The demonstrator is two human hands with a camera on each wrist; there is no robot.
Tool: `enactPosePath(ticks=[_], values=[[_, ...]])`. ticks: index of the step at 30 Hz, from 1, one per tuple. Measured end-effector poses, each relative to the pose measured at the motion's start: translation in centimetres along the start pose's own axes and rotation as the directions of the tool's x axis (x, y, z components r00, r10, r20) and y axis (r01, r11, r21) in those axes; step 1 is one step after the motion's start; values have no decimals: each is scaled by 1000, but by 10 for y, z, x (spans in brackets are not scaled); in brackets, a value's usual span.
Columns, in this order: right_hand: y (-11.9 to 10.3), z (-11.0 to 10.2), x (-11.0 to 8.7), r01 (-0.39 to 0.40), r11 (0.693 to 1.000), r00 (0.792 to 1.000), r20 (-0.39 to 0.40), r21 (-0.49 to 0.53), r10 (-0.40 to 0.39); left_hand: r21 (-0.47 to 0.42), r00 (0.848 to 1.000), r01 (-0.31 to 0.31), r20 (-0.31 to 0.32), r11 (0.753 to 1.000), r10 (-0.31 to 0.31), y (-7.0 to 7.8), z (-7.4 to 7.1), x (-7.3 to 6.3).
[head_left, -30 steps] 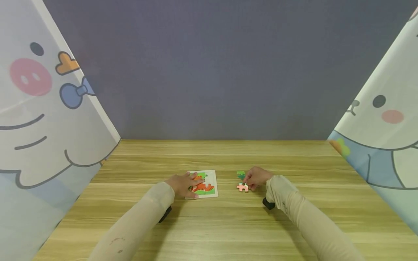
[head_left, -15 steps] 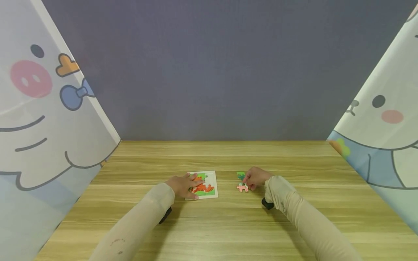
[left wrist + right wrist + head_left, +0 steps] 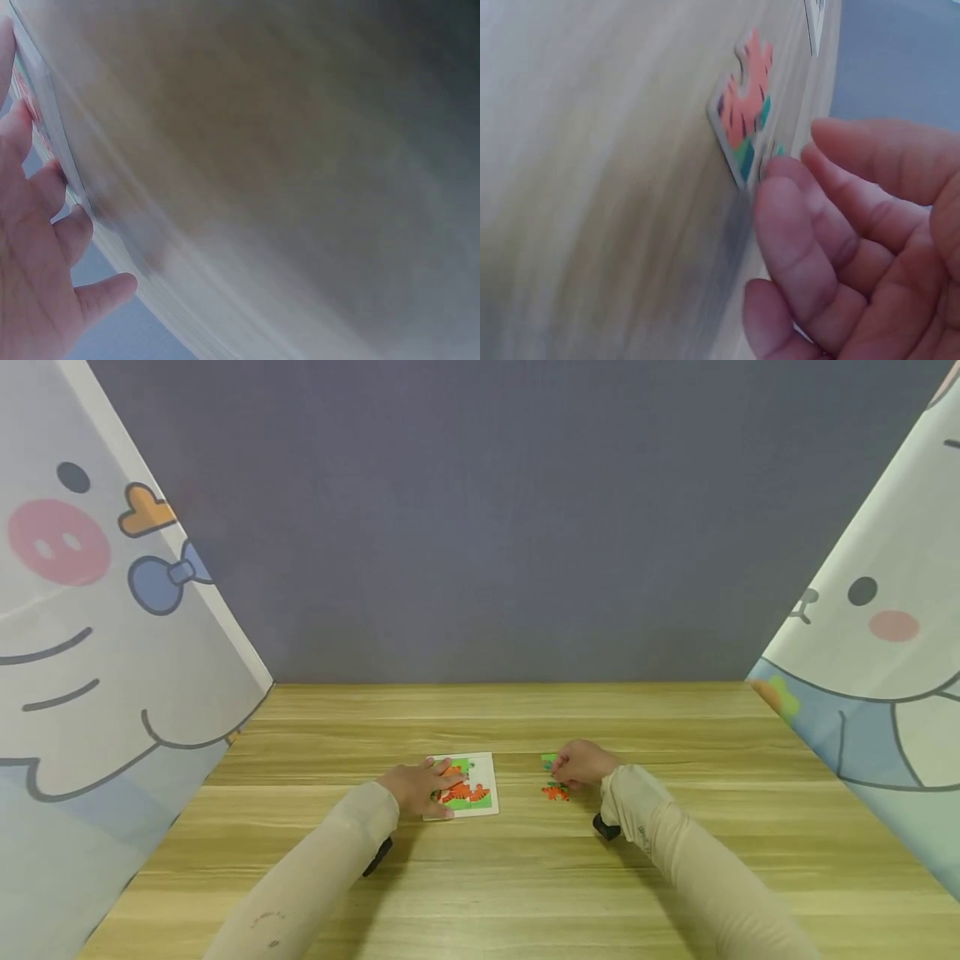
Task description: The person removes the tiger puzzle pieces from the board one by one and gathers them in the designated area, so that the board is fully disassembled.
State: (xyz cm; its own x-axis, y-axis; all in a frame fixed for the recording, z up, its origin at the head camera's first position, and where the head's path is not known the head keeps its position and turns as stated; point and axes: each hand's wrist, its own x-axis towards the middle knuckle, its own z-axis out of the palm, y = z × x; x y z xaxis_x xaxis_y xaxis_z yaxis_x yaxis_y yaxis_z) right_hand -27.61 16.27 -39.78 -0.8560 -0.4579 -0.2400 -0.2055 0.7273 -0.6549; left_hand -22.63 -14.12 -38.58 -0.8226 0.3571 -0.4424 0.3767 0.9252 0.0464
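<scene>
My left hand [image 3: 415, 787] lies spread over the left part of a white-framed jigsaw puzzle [image 3: 483, 768] showing an orange striped animal on green. In the left wrist view, the left fingers [image 3: 75, 232] rest along the puzzle's edge. My right hand [image 3: 587, 762] reaches down at loose pieces to the right of the frame. Beside its fingertips lies an orange striped puzzle piece [image 3: 744, 105] with green at one corner. A green puzzle piece [image 3: 547, 757] lies just beyond, partly covered by the fingers. The right fingers [image 3: 791, 240] are curled, and whether they pinch a piece is hidden.
The wooden table [image 3: 480, 877] extends around the puzzle and pieces. A dark grey panel [image 3: 480, 527] rises behind its far edge, and cartoon-printed panels [image 3: 195, 677] flank both sides. Black wrist devices [image 3: 606, 827] sit beneath the sleeves.
My right hand has shifted slightly left, over more of the green piece. The orange piece looks deeper in colour than before. My left hand stays on the puzzle.
</scene>
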Motion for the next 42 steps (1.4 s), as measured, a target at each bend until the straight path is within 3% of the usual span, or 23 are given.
enactPosePath(ticks=[8, 14, 27, 42], values=[[-1, 12, 7, 70, 997, 997, -34, 44, -68, 27, 1000, -2, -1, 1000, 2, 2, 1, -1], [-10, 19, 8, 55, 992, 998, -27, 109, -52, 49, 1000, 9, 9, 999, -10, 4, 3, 2], [-35, 27, 11, 50, 997, 999, 12, 57, -51, 73, 1000, 10, 16, 997, -11, 6, 0, -1], [-61, 39, 22, 110, 986, 994, 40, -126, -105, 73, 1000, 19, 18, 997, -20, 1, -1, -4]])
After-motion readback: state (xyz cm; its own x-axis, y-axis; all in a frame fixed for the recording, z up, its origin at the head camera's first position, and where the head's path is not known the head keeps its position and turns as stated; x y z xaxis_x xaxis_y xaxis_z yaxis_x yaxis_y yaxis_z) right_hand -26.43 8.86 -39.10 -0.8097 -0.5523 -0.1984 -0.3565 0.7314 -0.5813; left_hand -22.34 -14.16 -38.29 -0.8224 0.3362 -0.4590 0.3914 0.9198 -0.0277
